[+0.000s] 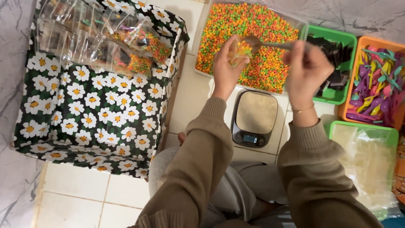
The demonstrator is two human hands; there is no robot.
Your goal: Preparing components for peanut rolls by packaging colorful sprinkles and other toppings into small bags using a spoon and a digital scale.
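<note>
My left hand (225, 67) holds a small clear bag (239, 51) partly filled with colourful round candies, above a clear tub (202, 29) full of the same orange, green and yellow candies. My right hand (306, 69) grips a metal spoon (258, 42) whose bowl is at the bag's mouth. A small kitchen scale (254, 118) with nothing on its plate lies on the floor tiles just below both hands.
A daisy-patterned box (84, 114) at the left holds several filled clear bags (135, 50) in its far corner. At the right stand a green bin of dark pieces (337, 55), an orange bin of colourful plastic spoons (377, 84) and a green bin of empty clear bags (367, 156).
</note>
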